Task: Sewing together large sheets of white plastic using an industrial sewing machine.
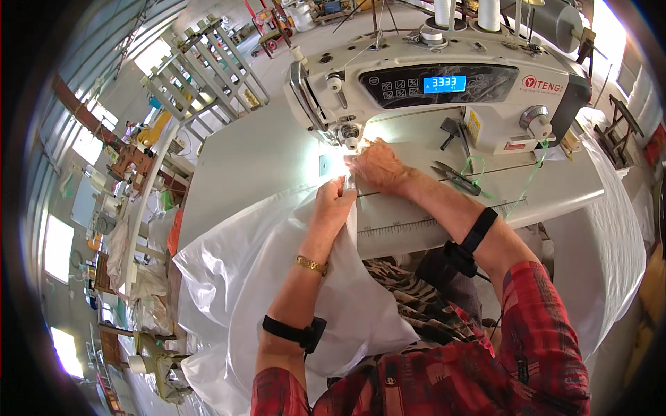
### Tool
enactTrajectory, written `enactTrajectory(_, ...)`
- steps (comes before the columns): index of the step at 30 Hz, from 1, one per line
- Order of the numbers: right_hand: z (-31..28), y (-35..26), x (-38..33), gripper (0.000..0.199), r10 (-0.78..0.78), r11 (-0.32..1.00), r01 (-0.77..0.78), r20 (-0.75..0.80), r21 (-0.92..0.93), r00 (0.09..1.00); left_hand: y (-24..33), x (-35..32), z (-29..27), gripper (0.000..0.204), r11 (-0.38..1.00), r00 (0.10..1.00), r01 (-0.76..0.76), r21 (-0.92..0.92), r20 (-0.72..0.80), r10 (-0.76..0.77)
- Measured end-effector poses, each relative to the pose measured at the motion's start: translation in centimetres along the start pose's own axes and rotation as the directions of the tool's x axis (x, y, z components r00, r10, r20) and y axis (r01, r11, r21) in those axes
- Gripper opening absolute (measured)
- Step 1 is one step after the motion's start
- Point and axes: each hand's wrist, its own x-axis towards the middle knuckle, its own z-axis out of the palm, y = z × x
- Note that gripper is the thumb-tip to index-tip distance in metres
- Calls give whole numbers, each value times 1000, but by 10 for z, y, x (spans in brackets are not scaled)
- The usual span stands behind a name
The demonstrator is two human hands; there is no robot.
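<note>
A white industrial sewing machine [451,66] stands on a pale worktable, its lamp glaring over the needle area. Shiny white fabric [270,270] runs from below the needle down across my lap. My left hand [334,197] pinches the folded fabric edge just in front of the metal needle plate [326,165]. Curled close beside the presser foot, my right hand [378,166] grips the same edge; its fingertips are partly lost in the glare. Dark thread snips [458,178] lie on the table to the right of my right hand.
A green thread [531,182] hangs from the handwheel toward the snips. A small black tool [449,132] lies under the machine arm. White thread cones [488,15] stand behind the machine. More white material [614,243] drapes off the table's right end. A metal rack [208,76] stands at far left.
</note>
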Motion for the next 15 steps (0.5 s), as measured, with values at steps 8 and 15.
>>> enactTrajectory(8, -4, -8, 0, 14, 40, 999, -40, -17, 14, 999, 23, -7, 2, 38, 922, 991, -100, 373, -47, 126)
enactTrajectory(15, 2, -2, -11, 16, 95, 979, -62, -163, 196, 982, 20, -1, -4, 37, 984, 999, -16, 179, -36, 23)
